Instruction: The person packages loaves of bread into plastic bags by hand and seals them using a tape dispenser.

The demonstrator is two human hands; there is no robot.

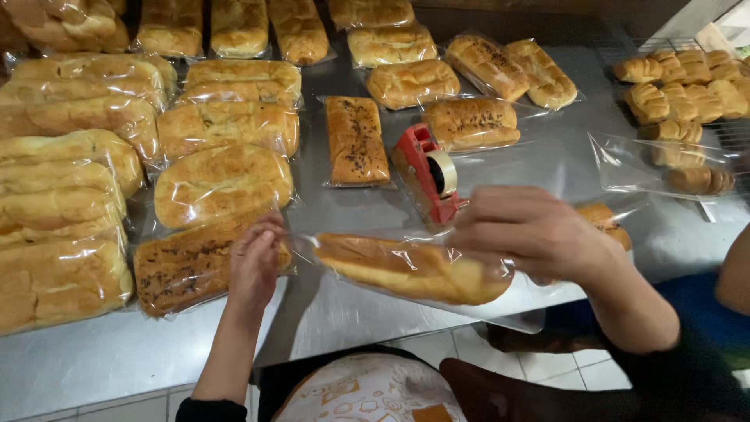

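A: Head view: the left hand (pixel 254 262) pinches the open end of a clear bag (pixel 375 250), fingers closed on the film, while the right hand (pixel 535 232) grips the other end, closed on the plastic above the long loaf (pixel 414 270) inside.

B: Where does the loaf sit?

A: Inside the bag, held just over the front edge of the steel table (pixel 351 312), between both hands. A red tape dispenser (pixel 428 173) stands just behind it.

B: What could go wrong?

A: I'd judge the loaf could slide out of the open end if the left pinch loosens, since it hangs past the table edge above the tiled floor (pixel 547 367). A sleeve might also nudge the dispenser.

B: And around?

A: Bagged loaves (pixel 223 184) cover the table's left and back; unwrapped rolls (pixel 680 90) sit on a wire rack at right, with a part-filled bag (pixel 672 168) near them.
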